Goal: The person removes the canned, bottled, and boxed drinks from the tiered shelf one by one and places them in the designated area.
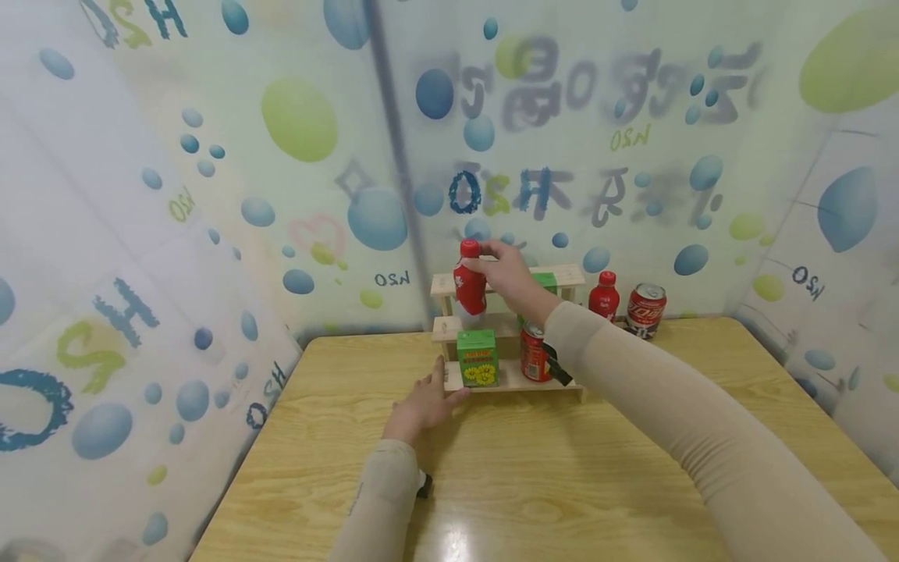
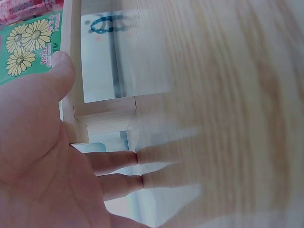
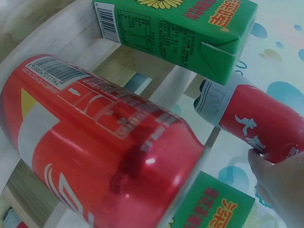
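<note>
My right hand grips a red bottle with a red cap by its upper part. It holds the bottle upright at the left side of a small tiered wooden shelf; in the right wrist view the thumb presses on the red wrap. My left hand lies at the shelf's lower left corner, fingers extended and fingertips on the table. Its thumb is at the bottom tier's edge, close to a green drink carton printed with yellow flowers. A red can stands on the same tier, partly behind my right wrist.
A second green carton is higher on the shelf, mostly behind my right hand. Right of the shelf stand another red bottle and a dark red can. Patterned curtains hang along the back of the wooden table and its sides.
</note>
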The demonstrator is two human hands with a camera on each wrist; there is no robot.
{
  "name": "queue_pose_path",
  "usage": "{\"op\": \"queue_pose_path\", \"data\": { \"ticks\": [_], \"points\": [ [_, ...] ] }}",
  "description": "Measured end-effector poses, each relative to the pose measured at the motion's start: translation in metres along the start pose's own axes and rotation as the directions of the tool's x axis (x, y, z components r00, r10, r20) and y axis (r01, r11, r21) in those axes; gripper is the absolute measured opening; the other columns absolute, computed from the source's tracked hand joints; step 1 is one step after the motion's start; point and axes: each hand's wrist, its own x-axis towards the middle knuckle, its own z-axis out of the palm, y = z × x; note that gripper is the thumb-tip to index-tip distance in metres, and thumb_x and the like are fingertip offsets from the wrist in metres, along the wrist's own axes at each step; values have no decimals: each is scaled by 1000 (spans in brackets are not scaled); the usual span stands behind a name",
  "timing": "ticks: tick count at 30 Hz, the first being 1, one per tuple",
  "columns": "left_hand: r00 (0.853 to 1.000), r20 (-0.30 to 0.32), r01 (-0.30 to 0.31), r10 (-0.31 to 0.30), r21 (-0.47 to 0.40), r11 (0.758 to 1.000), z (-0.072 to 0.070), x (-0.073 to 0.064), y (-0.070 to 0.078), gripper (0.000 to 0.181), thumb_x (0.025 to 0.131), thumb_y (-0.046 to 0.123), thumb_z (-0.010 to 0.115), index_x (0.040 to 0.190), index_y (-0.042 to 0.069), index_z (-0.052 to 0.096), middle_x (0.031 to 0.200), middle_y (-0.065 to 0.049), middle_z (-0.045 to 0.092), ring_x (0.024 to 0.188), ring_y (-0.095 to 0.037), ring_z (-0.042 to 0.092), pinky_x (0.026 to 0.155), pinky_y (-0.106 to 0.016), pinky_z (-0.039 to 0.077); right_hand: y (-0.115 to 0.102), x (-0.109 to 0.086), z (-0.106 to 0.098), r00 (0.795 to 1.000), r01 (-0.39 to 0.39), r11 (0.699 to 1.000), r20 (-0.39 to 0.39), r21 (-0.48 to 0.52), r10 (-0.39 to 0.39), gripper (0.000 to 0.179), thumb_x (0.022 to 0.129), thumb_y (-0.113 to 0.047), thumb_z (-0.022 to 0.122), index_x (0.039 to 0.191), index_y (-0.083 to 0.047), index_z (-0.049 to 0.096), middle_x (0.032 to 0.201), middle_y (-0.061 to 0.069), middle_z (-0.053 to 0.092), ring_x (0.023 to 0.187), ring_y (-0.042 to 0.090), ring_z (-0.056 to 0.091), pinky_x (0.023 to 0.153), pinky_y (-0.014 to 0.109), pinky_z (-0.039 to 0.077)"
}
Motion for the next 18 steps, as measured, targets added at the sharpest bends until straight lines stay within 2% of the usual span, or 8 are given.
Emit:
{"op": "queue_pose_path", "data": {
  "ticks": [5, 12, 18],
  "points": [
    [1000, -7, -3, 3, 3, 1000, 0, 0, 0, 98, 101, 74, 50, 174, 24, 5, 176, -16, 29, 162, -46, 27, 116, -91, 15, -5, 0, -2, 1000, 2, 1000, 1, -3, -2, 48, 105, -24, 69, 149, -10, 57, 151, 12, 59, 133, 34, 59, 117, 53, 51],
    [1000, -13, -1, 1, 10, 1000, 1, 2, -2, 99, 101, 75, 50, 174, 25, 5, 176, -16, 29, 162, -46, 28, 117, -90, 15, -16, -1, -11, 998, 56, 998, 29, 35, -57, 46, 105, -23, 69, 148, -9, 58, 147, 13, 62, 132, 30, 62, 118, 49, 52],
    [1000, -16, 0, 0, 11, 1000, 3, 3, -3, 99, 100, 75, 50, 174, 26, 4, 177, -16, 28, 163, -46, 26, 118, -89, 13, -30, 1, -23, 998, 63, 996, -3, 55, -63, 47, 105, -23, 70, 148, -10, 58, 147, 11, 62, 133, 29, 61, 117, 50, 53]
  ]
}}
